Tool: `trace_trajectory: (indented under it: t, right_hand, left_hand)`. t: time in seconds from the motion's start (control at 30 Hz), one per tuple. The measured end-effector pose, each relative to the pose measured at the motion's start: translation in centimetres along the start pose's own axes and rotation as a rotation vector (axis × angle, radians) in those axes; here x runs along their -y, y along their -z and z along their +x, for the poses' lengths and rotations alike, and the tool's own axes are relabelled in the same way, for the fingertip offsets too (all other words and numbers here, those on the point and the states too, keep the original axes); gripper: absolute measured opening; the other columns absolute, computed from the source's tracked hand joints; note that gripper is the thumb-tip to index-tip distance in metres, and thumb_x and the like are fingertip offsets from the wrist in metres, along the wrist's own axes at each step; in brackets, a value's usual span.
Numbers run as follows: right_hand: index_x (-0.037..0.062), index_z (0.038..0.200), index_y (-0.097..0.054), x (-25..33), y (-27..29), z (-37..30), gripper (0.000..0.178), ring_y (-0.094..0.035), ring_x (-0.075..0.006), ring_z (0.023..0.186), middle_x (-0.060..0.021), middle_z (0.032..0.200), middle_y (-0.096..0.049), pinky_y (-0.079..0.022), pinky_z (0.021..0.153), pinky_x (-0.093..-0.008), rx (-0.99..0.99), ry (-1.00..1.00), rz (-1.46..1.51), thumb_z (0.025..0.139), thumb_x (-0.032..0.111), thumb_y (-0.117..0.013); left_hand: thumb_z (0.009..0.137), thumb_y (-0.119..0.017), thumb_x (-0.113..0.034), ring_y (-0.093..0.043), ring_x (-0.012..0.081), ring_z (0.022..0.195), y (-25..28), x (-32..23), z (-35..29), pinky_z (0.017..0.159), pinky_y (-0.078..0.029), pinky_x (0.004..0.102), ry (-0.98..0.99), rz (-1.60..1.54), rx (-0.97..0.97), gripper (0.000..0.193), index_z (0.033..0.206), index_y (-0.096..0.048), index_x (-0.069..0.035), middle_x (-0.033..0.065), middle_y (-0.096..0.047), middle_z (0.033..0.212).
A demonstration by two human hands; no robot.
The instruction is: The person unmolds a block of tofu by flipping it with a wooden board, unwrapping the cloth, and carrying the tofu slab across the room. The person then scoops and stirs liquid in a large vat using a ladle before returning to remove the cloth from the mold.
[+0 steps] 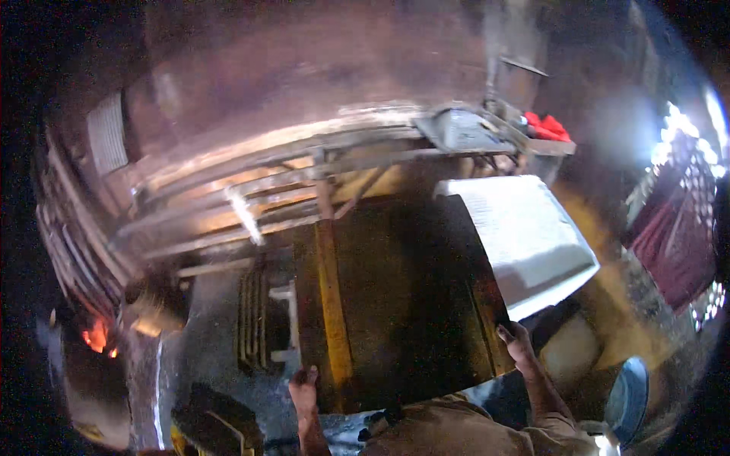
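A large dark flat board [403,296] with a lighter wooden strip [331,304] along its left part spans the middle in front of my body. My left hand [303,387] grips its near left corner, thumb on top. At the right edge my right hand [518,346] clasps the board, its thumb over the rim and the other fingers hidden beneath. Just beyond its right side lies a white slab-like thing [540,235], partly covered by the board; its kind is unclear.
A long wooden rack [281,182] runs along the back wall. On it sit a grey container [464,131] and a red cloth [546,127]. Fire glows [95,334] at far left. Slatted pieces [255,319] stand left of the board; a bluish round vessel [630,395] is near right.
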State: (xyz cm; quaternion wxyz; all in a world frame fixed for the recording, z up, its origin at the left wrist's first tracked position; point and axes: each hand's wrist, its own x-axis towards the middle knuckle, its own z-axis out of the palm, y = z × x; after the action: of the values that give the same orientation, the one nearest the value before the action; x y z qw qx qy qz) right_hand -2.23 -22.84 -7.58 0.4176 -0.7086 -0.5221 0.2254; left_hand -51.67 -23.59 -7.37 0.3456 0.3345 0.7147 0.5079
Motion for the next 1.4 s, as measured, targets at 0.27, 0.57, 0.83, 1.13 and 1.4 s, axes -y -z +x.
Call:
trace_trajectory:
  t: [0.27,0.57,0.83,1.13,1.4]
  right_hand:
    - [0.0,0.105,-0.052,-3.5,17.5,-1.3,0.035,-0.05,-0.0131,0.078,-0.0035,0.086,-0.056,-0.04,0.068,-0.0279,-0.258,-0.047,0.87,0.082,0.026,-0.058]
    - [0.0023,0.123,-0.039,-11.7,35.4,15.8,0.048,-0.043,-0.0201,0.109,-0.0099,0.118,-0.046,-0.035,0.091,-0.0337,0.024,-0.51,0.027,0.083,0.024,-0.054]
    - [0.0033,0.123,-0.04,-28.2,35.6,28.9,0.048,-0.043,-0.0188,0.107,-0.0085,0.115,-0.048,-0.032,0.093,-0.035,0.028,-0.434,0.021,0.082,0.025,-0.054]
    - [0.0033,0.103,-0.052,-22.3,34.6,34.0,0.031,-0.047,-0.0178,0.091,-0.0068,0.099,-0.055,-0.036,0.084,-0.0345,0.242,-0.255,0.112,0.079,0.023,-0.057]
    - [0.004,0.109,-0.048,-15.4,29.6,40.1,0.044,-0.039,-0.036,0.111,-0.0204,0.113,-0.047,-0.03,0.094,-0.043,0.081,0.547,-0.442,0.072,0.023,-0.061]
  left_hand:
    - [0.078,-0.063,-0.024,-0.054,0.0214,0.084,-17.7,-2.3,-4.5,0.076,-0.041,0.0368,-0.131,-0.43,0.395,0.03,0.095,-0.057,0.0,0.0094,-0.058,0.091]
    - [0.077,-0.063,-0.021,-0.051,0.0152,0.075,-35.7,-11.0,-14.7,0.067,-0.04,0.0298,0.227,-0.438,0.387,0.026,0.09,-0.059,0.001,0.0059,-0.058,0.083]
    - [0.076,-0.063,-0.019,-0.051,0.0146,0.069,-44.9,-16.5,-14.2,0.064,-0.041,0.0303,0.191,0.117,0.199,0.026,0.091,-0.06,0.001,0.0036,-0.059,0.078]
    - [0.074,-0.063,-0.021,-0.056,0.022,0.081,-47.0,-17.6,-13.5,0.076,-0.043,0.0328,0.087,0.245,0.188,0.034,0.098,-0.056,0.002,0.0126,-0.06,0.09]
    - [0.072,-0.062,-0.025,-0.043,0.0378,0.106,-53.2,-21.9,-9.0,0.091,-0.036,0.0409,-0.758,0.531,0.073,0.051,0.112,-0.045,0.001,0.0219,-0.045,0.113]
